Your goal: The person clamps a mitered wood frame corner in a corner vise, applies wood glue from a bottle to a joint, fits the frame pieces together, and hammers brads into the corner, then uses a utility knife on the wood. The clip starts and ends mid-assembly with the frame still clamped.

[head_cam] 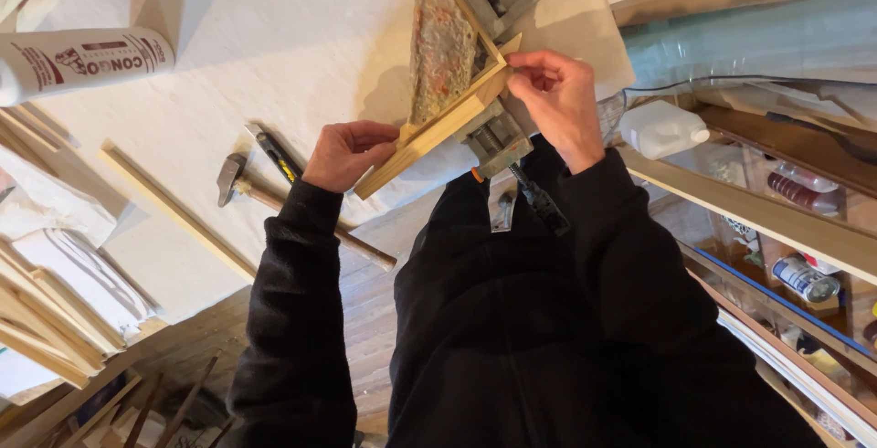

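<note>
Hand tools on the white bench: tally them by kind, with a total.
Hammer: 1
Utility knife: 1
Metal corner clamp, gripping the wooden frame: 1
Total: 3

The person wears a black long-sleeved top of soft, matte cloth, plain and without print or pattern. Both sleeves run down to the wrists and end in snug cuffs just behind the bare hands, left hand (345, 153) and right hand (559, 101). The fabric bunches in loose folds along the forearms and across the chest below the hands.
</note>
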